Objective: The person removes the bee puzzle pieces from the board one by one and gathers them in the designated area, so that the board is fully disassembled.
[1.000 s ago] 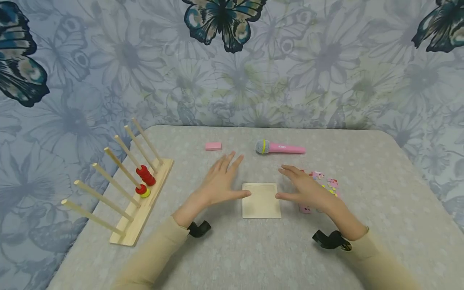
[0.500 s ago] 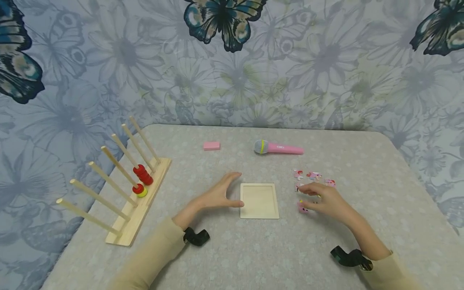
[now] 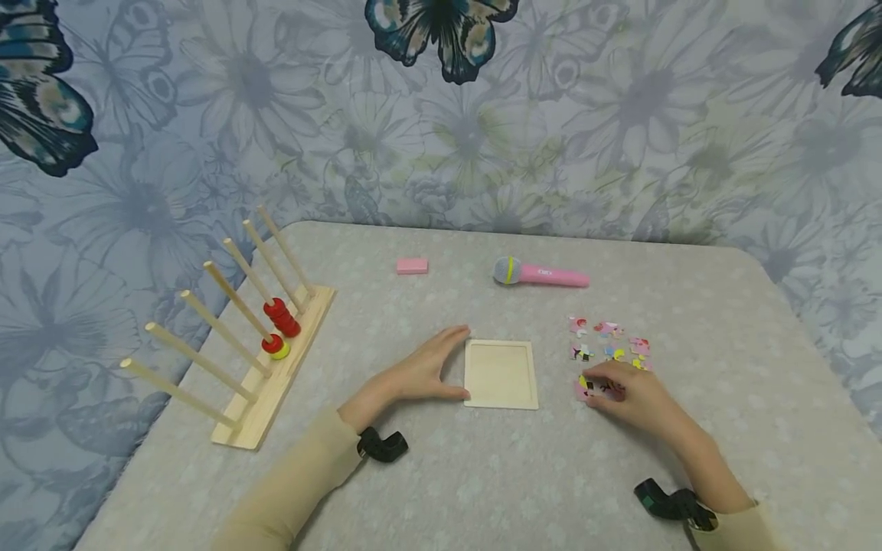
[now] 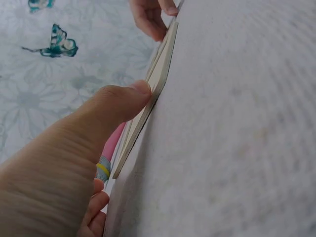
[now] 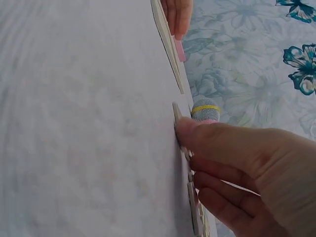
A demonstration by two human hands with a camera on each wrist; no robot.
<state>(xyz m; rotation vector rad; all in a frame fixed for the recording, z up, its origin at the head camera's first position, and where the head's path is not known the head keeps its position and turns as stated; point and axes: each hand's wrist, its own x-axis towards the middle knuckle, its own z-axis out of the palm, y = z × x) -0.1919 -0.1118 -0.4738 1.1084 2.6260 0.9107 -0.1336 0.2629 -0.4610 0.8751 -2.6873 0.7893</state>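
Note:
A square, shallow wooden puzzle tray (image 3: 500, 375) lies flat on the table with a bare inside. Along its left side is my left hand (image 3: 420, 371), thumb at the near corner and the fingers stretched toward the far corner. In the left wrist view the thumb (image 4: 123, 101) touches the tray's edge. My right hand (image 3: 637, 394) is over the near part of a group of pink picture puzzle pieces (image 3: 609, 329). Thumb and forefinger pinch the near-left puzzle piece (image 3: 583, 386), seen edge-on under the thumb (image 5: 195, 132) in the right wrist view. The hand hides some other pieces.
A wooden peg rack (image 3: 289, 375) with red and yellow beads (image 3: 281, 317) stands at the left, its pegs leaning outward. At the back lie a pink block (image 3: 412, 265) and a pink toy microphone (image 3: 540, 274). Behind the table (image 3: 441, 474) rises a wall with butterflies.
My right hand has moved from beside the tray rightward to the puzzle pieces and pinched one. My left hand has dropped from over the table to the tray's left edge.

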